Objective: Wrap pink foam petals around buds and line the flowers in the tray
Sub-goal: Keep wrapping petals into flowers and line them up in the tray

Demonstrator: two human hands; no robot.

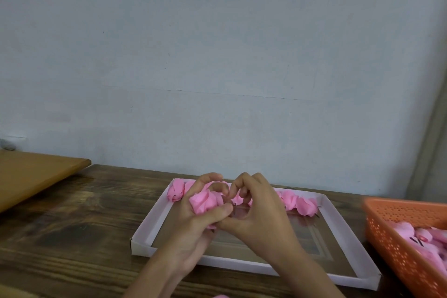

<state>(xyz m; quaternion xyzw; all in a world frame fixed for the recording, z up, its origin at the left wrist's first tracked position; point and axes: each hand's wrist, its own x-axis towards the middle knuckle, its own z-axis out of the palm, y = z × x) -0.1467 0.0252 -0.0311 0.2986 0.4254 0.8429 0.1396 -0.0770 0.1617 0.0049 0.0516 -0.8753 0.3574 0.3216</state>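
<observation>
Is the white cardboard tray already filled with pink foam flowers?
No: the pink foam flowers sit only in a row along the far wall of the white cardboard tray, and the floor nearer the person is bare.

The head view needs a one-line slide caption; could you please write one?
Left hand and right hand grip a pink foam flower over a white cardboard tray lined with finished flowers.

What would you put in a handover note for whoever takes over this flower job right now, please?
Hands: the left hand grips a pink flower above the tray; the right hand pinches it near the base.
Done: a row of flowers lines the tray's far wall, partly hidden behind the hands.
Left: finish this flower and set it in the tray; the orange basket on the right holds more pink pieces.
</observation>
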